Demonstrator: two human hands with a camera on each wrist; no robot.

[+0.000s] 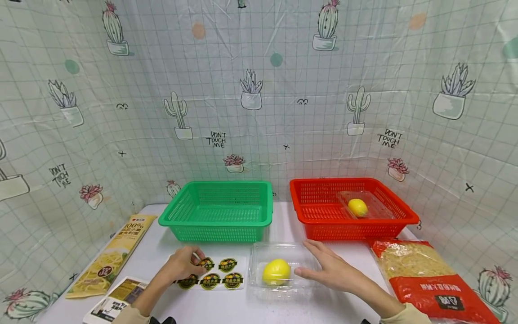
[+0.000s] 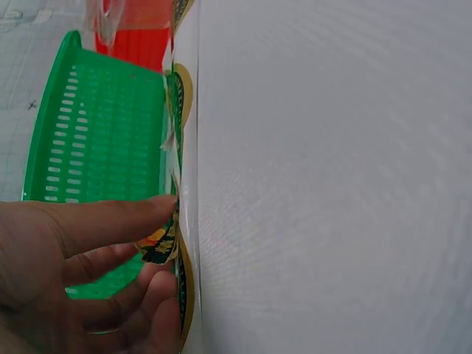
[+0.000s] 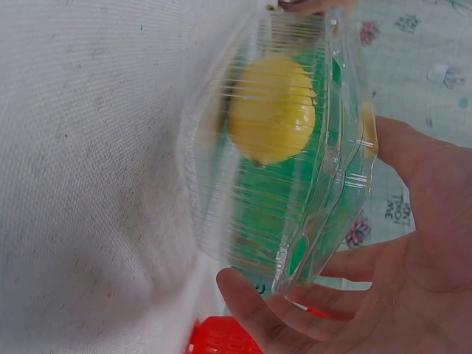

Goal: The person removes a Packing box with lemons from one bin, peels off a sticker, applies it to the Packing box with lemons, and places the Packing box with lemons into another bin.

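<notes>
Cactus-print cloth (image 1: 251, 49), ruled with a fine grid, hangs behind and beside a white table (image 1: 210, 309). At the far left lies a yellow spaghetti packet (image 1: 109, 261), with a white printed package (image 1: 121, 299) just beside it, partly hidden by the forearm. Next comes the left hand (image 1: 184, 263), bent over a sheet of fruit stickers (image 1: 220, 272); thumb and fingers pinch one sticker (image 2: 157, 251) (its free edge stands away from the sheet in the left wrist view). Behind them sits a green plastic basket (image 1: 218, 233), perforated all round. Right of the sheet, a clear clamshell box (image 1: 297, 254) rests on the table with a lemon (image 1: 277, 272) inside. The right hand (image 1: 332, 267), well apart from the left, lies at the box's right side with fingers extended and thumb spread, touching the plastic without gripping it. Farther back is a red plastic basket (image 1: 336, 231), holding another clear container (image 1: 378, 204) and a second lemon (image 1: 358, 207). A red pasta bag (image 1: 437, 288) lies at the far right, in front of that basket.
</notes>
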